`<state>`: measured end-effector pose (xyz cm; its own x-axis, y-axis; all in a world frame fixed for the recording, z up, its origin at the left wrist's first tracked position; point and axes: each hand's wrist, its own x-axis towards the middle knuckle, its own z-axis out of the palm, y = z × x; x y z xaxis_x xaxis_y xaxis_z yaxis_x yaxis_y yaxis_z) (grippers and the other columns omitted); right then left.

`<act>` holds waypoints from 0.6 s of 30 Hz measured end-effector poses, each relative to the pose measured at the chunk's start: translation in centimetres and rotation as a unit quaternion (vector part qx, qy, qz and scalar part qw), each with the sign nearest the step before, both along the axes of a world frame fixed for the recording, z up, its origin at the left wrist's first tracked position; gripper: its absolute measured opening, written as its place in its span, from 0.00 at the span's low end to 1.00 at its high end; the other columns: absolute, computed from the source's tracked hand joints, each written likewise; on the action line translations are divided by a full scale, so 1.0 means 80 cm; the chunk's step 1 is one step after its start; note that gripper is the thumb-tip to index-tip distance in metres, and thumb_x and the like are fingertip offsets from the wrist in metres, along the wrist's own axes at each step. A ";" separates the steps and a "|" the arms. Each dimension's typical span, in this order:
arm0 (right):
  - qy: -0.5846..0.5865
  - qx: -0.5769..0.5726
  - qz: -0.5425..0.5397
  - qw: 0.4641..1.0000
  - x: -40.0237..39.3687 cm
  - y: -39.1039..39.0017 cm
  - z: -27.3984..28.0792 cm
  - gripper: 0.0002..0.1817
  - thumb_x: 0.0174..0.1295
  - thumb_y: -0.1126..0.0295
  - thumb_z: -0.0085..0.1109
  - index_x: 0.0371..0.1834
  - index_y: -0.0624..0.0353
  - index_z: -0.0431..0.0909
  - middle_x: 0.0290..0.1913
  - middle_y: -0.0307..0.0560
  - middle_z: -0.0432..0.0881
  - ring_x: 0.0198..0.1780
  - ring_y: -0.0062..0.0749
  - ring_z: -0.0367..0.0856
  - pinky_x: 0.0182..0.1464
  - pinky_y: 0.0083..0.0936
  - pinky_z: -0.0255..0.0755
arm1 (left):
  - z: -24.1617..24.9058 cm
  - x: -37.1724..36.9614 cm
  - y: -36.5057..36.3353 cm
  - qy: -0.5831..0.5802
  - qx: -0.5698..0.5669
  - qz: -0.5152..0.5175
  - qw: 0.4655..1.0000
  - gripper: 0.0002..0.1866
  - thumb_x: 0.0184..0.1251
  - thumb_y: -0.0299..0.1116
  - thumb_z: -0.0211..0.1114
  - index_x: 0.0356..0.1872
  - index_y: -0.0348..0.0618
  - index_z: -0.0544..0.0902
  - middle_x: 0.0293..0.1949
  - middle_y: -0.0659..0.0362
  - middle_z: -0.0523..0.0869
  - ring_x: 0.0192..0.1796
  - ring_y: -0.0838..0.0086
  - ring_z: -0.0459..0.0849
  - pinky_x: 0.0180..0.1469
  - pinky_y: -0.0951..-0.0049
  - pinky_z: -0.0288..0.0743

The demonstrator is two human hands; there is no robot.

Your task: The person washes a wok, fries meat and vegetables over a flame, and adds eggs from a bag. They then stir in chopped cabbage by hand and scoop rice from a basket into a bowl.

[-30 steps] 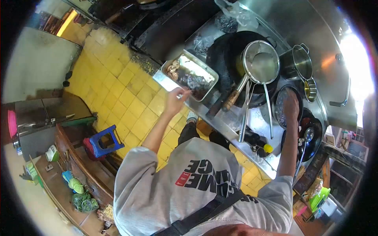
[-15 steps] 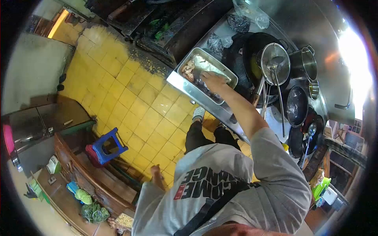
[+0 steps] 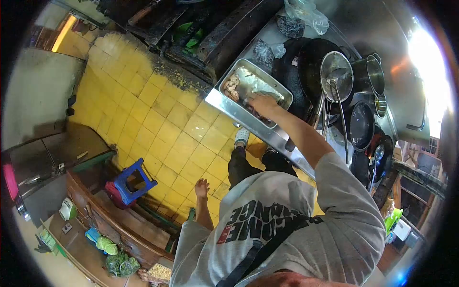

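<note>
My right hand [image 3: 262, 104] reaches down into a rectangular metal tray [image 3: 285, 90] at the counter's edge. Its fingers are bent down among dark pieces [image 3: 252, 110] along the tray's near side; the fingertips are hidden, and I cannot make out what they grip. Pale, lumpy pieces that look like raw meat [image 3: 232, 87] lie at the tray's left end. A little liquid shines on the tray's bottom. My left hand [image 3: 202, 188] hangs over the floor at my side, with its fingers apart and nothing in it.
Right of the tray stand a black wok [image 3: 311, 71], a strainer [image 3: 336, 67] with a ladle across it, a steel pot [image 3: 374, 76] and a frying pan [image 3: 361, 125]. Knotted plastic bags [image 3: 263, 52] lie behind. A blue stool [image 3: 135, 182] and a wooden cabinet [image 3: 110, 215] are at left.
My left hand has swung forward and its fingers have spread. My right hand has stayed in the tray, its fingers more bent. The view has shifted slightly.
</note>
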<state>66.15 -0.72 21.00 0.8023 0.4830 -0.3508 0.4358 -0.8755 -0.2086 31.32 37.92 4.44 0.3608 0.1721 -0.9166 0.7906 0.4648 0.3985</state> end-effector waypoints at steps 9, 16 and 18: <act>0.008 -0.015 0.111 0.994 -0.028 -0.009 0.011 0.10 0.52 0.74 0.46 0.30 0.60 0.80 0.41 0.47 0.79 0.49 0.35 0.76 0.46 0.29 0.73 | 0.073 0.063 -0.022 -0.043 0.139 -0.064 0.987 0.11 0.60 0.43 0.53 0.37 0.51 0.77 0.37 0.65 0.80 0.29 0.74 0.75 0.27 0.73 0.64; 0.110 -0.118 0.034 0.986 -0.044 -0.022 0.011 0.11 0.50 0.73 0.48 0.32 0.59 0.80 0.36 0.54 0.81 0.41 0.45 0.80 0.42 0.38 0.74 | 0.074 0.068 -0.034 0.030 0.098 -0.090 0.991 0.13 0.56 0.32 0.61 0.43 0.43 0.75 0.36 0.61 0.80 0.31 0.71 0.78 0.28 0.69 0.69; 0.133 -0.088 0.042 0.986 -0.040 -0.029 -0.016 0.10 0.50 0.74 0.49 0.32 0.60 0.81 0.36 0.55 0.81 0.40 0.46 0.80 0.42 0.37 0.74 | 0.067 0.066 -0.036 0.025 0.096 -0.095 0.991 0.13 0.56 0.33 0.61 0.43 0.45 0.74 0.37 0.61 0.80 0.32 0.71 0.78 0.29 0.68 0.69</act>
